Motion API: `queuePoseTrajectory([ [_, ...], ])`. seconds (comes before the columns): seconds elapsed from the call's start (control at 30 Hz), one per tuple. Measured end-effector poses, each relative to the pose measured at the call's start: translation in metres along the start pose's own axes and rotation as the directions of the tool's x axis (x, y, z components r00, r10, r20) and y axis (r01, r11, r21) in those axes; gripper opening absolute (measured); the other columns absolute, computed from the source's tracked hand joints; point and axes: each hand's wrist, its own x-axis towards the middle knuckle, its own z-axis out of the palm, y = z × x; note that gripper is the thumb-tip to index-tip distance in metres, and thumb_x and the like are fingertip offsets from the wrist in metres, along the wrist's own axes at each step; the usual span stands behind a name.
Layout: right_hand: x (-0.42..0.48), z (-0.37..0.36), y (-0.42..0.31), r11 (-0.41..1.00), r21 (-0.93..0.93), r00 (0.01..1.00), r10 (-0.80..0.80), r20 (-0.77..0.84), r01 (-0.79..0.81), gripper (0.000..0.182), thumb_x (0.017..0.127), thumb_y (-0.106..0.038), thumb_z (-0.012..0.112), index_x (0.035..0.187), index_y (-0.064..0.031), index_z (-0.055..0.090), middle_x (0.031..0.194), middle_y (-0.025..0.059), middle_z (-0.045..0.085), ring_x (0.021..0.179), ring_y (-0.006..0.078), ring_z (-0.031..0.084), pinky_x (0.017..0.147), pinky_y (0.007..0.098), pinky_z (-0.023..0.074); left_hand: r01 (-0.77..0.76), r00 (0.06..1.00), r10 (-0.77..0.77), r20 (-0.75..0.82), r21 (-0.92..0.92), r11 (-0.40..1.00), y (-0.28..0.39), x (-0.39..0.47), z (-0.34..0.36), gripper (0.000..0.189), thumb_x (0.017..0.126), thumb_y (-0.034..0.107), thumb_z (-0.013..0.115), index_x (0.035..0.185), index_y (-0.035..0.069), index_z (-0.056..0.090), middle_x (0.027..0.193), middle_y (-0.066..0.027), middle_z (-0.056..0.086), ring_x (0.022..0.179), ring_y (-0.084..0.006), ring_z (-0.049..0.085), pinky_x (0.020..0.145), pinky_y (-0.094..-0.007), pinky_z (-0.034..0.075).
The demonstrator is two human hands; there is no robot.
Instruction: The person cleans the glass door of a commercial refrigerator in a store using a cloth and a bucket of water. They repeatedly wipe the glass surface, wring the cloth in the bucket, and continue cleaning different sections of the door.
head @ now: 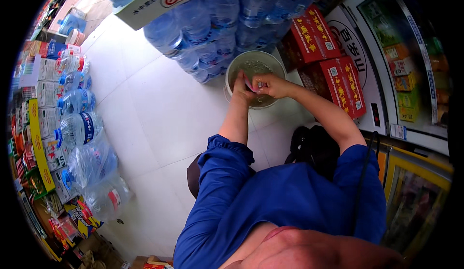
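Note:
Both my hands are over a round white bucket [231, 71] of water standing on the tiled floor. My left hand [242, 85] is low inside the rim, its fingers against a small pinkish item [248, 82]. From the right, my right hand [268, 86] reaches over the rim with bent fingers, touching the same item and pinching something small and pale that I cannot make out. The water [255, 66] looks rippled or bubbly beyond my fingers. Blue sleeves are pushed up to my elbows.
Shrink-wrapped water bottles [195, 26] are stacked just beyond the bucket. Red cartons [335, 84] stand to its right, beside a glass-door cooler [409, 62]. Large water bottles [78, 127] line the shelves on the left. Pale floor tiles [145, 106] lie between.

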Motion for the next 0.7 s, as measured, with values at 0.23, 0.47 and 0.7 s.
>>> queuePoseTrajectory([
  [0.23, -0.021, -0.015, -0.048, 0.997, -0.070, 0.999, -0.029, -0.017, 0.028, 0.011, 0.081, -0.008, 0.062, 0.087, -0.0063, 0.052, 0.084, 0.0003, 0.051, 0.080, 0.0095, 0.047, 0.072, 0.0258, 0.0397, 0.165, 0.986, -0.165, 0.023, -0.032, 0.986, 0.012, 0.067, -0.056, 0.038, 0.089, 0.037, 0.056, 0.118, 0.013, 0.053, 0.116, -0.0081, 0.056, 0.099, -0.0263, 0.055, 0.087, -0.0476, 0.042],
  [0.47, 0.010, -0.070, 0.016, 0.996, -0.066, 0.904, 0.029, -0.427, -0.063, 0.013, 0.082, -0.015, 0.065, 0.088, -0.0075, 0.056, 0.082, -0.0003, 0.056, 0.077, 0.0086, 0.051, 0.071, 0.0251, 0.0419, 0.102, 0.995, -0.094, -0.041, 0.522, 0.847, -0.002, -0.007, 0.000, 0.065, 0.071, 0.074, 0.054, 0.113, 0.025, 0.059, 0.101, -0.0017, 0.062, 0.098, -0.0181, 0.049, 0.077, -0.0375, 0.037],
  [0.7, 0.037, -0.035, 0.070, 0.878, 0.257, 0.843, 0.466, -0.270, -0.403, 0.020, 0.086, -0.022, 0.063, 0.103, -0.0106, 0.061, 0.092, 0.0030, 0.063, 0.083, 0.0130, 0.058, 0.073, 0.0315, 0.0490, 0.029, 0.985, -0.123, 0.117, 0.596, 0.802, 0.008, -0.042, 0.013, 0.049, 0.078, 0.044, 0.067, 0.118, 0.018, 0.056, 0.104, -0.0029, 0.062, 0.094, -0.0170, 0.058, 0.073, -0.0333, 0.046],
])
